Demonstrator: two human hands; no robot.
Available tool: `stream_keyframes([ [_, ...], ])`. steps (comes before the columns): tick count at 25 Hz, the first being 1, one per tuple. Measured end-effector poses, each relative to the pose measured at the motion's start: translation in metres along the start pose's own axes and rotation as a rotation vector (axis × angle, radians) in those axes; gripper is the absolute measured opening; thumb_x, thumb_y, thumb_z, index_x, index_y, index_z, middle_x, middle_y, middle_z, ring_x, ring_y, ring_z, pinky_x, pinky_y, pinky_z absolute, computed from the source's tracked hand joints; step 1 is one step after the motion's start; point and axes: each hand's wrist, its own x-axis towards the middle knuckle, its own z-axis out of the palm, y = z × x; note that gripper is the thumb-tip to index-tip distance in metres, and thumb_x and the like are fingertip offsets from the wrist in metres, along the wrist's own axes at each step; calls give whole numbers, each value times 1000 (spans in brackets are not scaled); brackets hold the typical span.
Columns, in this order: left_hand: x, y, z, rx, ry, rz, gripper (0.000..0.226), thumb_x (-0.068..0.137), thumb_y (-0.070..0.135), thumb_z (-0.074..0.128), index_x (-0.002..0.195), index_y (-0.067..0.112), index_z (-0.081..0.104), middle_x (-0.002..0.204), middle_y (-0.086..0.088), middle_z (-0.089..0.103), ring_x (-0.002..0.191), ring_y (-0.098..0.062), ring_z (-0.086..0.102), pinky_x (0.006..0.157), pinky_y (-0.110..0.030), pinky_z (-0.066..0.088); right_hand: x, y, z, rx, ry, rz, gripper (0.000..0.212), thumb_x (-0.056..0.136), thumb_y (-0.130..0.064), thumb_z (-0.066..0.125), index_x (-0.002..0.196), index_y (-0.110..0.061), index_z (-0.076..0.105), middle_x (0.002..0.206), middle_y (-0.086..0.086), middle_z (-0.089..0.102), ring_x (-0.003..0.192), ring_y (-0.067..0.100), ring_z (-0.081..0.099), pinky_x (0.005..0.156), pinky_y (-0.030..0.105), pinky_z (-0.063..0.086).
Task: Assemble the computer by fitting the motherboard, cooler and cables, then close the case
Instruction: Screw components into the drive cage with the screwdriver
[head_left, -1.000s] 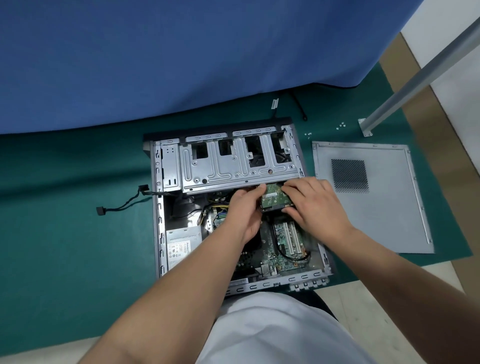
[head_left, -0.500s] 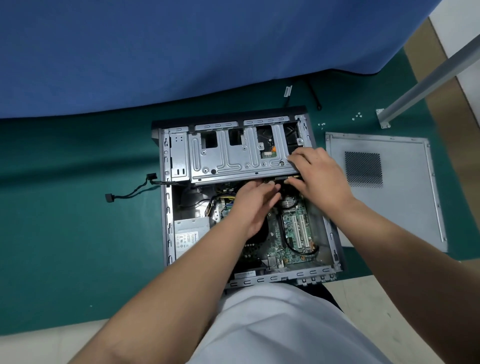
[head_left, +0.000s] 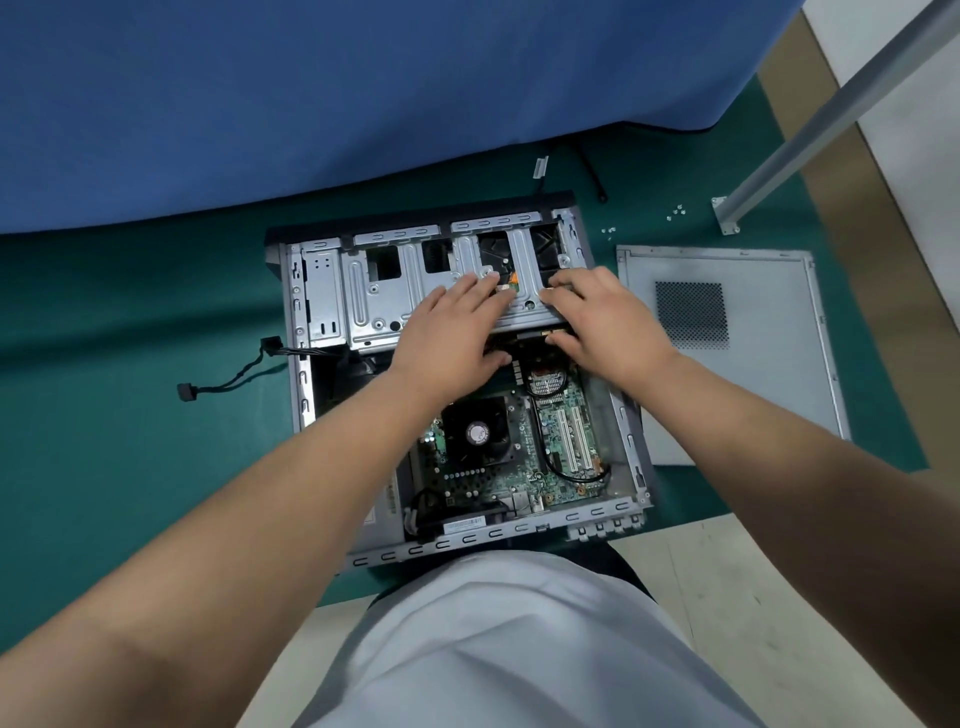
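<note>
Both hands flat on the drive cage (head_left: 374, 296): left hand (head_left: 457, 332) fingers spread, right hand (head_left: 602, 322) curled over its edge, thumbs underneath, motherboard (head_left: 519, 447) below.

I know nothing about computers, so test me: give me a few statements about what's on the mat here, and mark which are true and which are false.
1. The side panel is already fitted on the case. False: it lies flat on the green mat, to the right of the open case.
2. Both hands are on the metal drive cage. True: the left hand and right hand lie across its near edge.
3. The motherboard is inside the case. True.
4. A loose black cable trails out of the case's right side. False: it trails out to the left.
5. The left hand holds a screwdriver. False: no tool is visible in it.
</note>
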Motion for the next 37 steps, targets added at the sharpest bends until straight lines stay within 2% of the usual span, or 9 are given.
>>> stream_keyframes([
  [4,5,3,13,115,46,-33,74,97,50,63,159,25,32,168,3,28,156,-21,23,123,-45,24,5,2,-3,-9,-36,-15,51,89,-34,75,134,-15,60,132,4,58,120,27,50,81,45,57],
  [10,7,7,12,200,8,-31,67,104,44,51,161,20,28,168,-1,25,156,-24,24,123,-48,26,7,5,-5,-4,-35,-26,49,89,-38,75,133,-18,62,126,1,60,117,23,51,76,44,58],
  [14,5,11,12,212,0,-47,64,106,40,47,162,19,23,170,-1,21,156,-24,21,125,-48,23,5,6,-5,-16,-37,-44,50,92,-37,72,135,-16,61,129,2,60,120,24,52,82,43,57],
  [20,5,10,11,168,3,-55,66,105,45,49,162,24,24,170,2,18,157,-22,18,127,-47,20,-2,-1,3,-8,7,-5,52,95,-32,70,142,-13,58,140,6,57,126,27,49,104,44,47],
  [29,0,6,13,123,13,-42,63,105,48,44,162,27,25,170,5,17,158,-19,16,127,-44,17,-18,-1,7,-36,-24,20,68,94,-35,62,156,-22,37,157,1,38,140,23,35,112,48,42],
  [31,1,7,12,132,18,-65,61,105,52,39,160,28,29,169,7,23,157,-18,20,125,-44,23,-20,0,6,-14,-68,8,75,94,-39,61,159,-23,28,162,-1,27,146,21,26,119,47,35],
  [33,6,10,5,167,89,-75,53,105,53,38,151,29,46,160,6,43,149,-21,39,113,-44,38,-20,3,2,47,-111,2,75,96,-45,59,160,-24,27,163,-4,23,148,19,23,121,47,32],
  [35,19,13,-3,195,190,-52,46,103,51,37,136,29,60,137,5,64,127,-23,57,95,-41,46,-14,12,-10,218,-131,4,61,98,-46,57,154,-26,42,160,-9,30,144,15,30,119,43,34],
  [37,40,17,-10,163,260,-35,42,102,48,40,132,28,61,123,5,66,116,-24,58,90,-41,46,-12,28,-25,495,-62,63,40,100,-40,58,137,-27,62,152,-15,41,132,8,47,110,29,40],
])
